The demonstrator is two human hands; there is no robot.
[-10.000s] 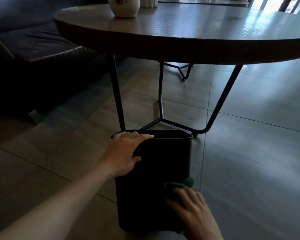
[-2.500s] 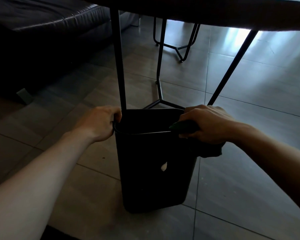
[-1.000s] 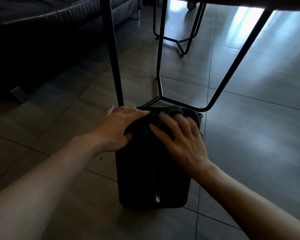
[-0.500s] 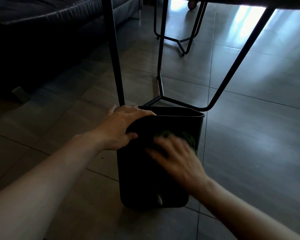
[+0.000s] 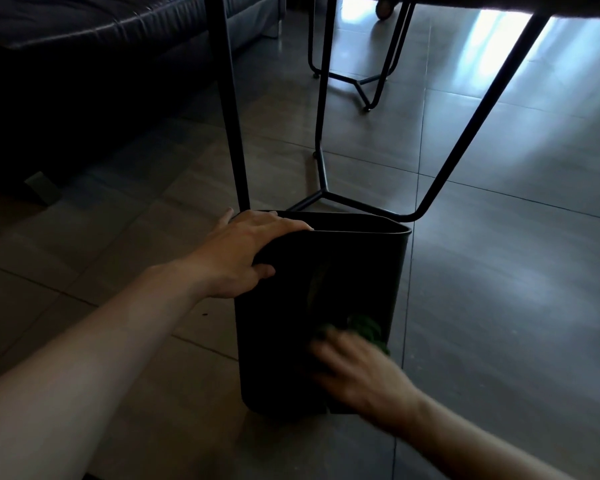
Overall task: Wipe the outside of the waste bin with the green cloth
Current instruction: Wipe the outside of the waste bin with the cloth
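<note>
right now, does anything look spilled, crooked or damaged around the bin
Nothing spilled or broken. The waste bin stands on the floor, left hand gripping its rim, right hand pressing the green cloth low on its near face. Only a tiny dark speck on the floor left of it stands out.

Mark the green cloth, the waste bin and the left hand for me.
green cloth (image 5: 367, 328): head view, visible green folds.
waste bin (image 5: 361, 271): head view, near wall below the rim.
left hand (image 5: 238, 258): head view, back of hand.

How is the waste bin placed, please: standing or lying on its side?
Standing: the bin has its base on the floor and open rim uppermost, gripped by the left hand.
</note>
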